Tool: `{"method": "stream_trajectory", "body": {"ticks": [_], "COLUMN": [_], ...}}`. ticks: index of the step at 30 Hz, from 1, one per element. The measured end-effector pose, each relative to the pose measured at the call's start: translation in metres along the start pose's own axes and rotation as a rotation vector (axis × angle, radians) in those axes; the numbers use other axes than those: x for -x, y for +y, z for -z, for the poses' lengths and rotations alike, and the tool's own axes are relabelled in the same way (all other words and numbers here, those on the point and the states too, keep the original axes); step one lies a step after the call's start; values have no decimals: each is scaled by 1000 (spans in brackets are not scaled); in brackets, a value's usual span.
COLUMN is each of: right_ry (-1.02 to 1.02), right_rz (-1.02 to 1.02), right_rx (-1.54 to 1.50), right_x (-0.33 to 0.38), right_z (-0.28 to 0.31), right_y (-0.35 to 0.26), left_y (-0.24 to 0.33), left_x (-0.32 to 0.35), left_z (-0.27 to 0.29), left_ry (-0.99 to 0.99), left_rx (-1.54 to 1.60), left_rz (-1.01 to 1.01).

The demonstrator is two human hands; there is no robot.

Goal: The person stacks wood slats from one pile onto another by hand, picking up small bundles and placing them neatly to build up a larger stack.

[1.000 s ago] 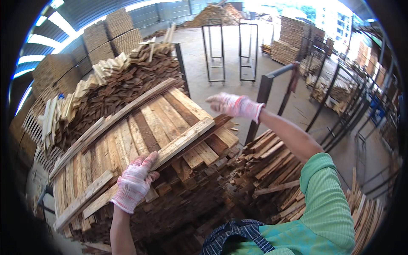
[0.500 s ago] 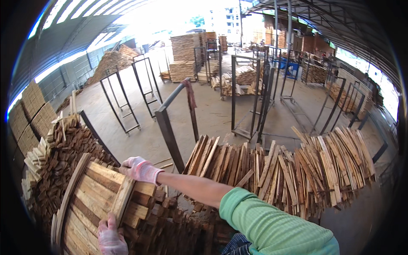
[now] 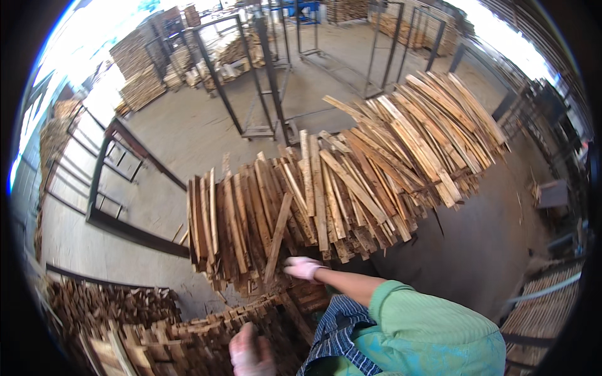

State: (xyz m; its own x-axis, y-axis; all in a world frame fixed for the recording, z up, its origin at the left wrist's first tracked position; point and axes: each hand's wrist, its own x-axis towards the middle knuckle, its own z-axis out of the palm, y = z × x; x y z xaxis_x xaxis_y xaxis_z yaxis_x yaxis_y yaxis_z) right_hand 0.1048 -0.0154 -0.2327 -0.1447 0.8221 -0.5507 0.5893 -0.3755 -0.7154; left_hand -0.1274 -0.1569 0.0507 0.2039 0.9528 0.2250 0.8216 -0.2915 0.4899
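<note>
Brown sticks (image 3: 354, 187) lie piled ahead of us, leaning and crossing, so one tug could make others slide down, and rough ends could poke us. They look long, thin and flat, some pale, some dark. Our right hand (image 3: 304, 268) is by the pile's near edge; our left hand (image 3: 249, 352), blurry, is near the wood stack (image 3: 163, 341). We cannot tell if either holds anything.

One gloved left hand (image 3: 249, 352) and one gloved right hand (image 3: 305, 268) are showing, making two. One green sleeve (image 3: 433, 313) and one striped dark cloth (image 3: 340, 318) are appearing. One long heap (image 3: 316, 200) is holding wooden strips (image 3: 433, 166), overlapping too thickly for counting.
</note>
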Motion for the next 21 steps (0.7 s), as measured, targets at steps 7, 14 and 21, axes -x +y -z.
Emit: {"method": "stream_trajectory", "body": {"ticks": [7,14,21], "right_ry": [713,987,831], "right_rz": [-733,-636,-851], "right_rx": [84,454,469], "right_x": [149,217,144], "right_z": [177,362,442], "right_y": [247,291,319], "left_y": [47,123,151], "left_x": [-76,-145,-186], "left_z": [-133,-203,-263], "left_ry": [-755,-869,-923], "left_rx": [-6,10,56], "left_rz": [-290,-658,-698]}}
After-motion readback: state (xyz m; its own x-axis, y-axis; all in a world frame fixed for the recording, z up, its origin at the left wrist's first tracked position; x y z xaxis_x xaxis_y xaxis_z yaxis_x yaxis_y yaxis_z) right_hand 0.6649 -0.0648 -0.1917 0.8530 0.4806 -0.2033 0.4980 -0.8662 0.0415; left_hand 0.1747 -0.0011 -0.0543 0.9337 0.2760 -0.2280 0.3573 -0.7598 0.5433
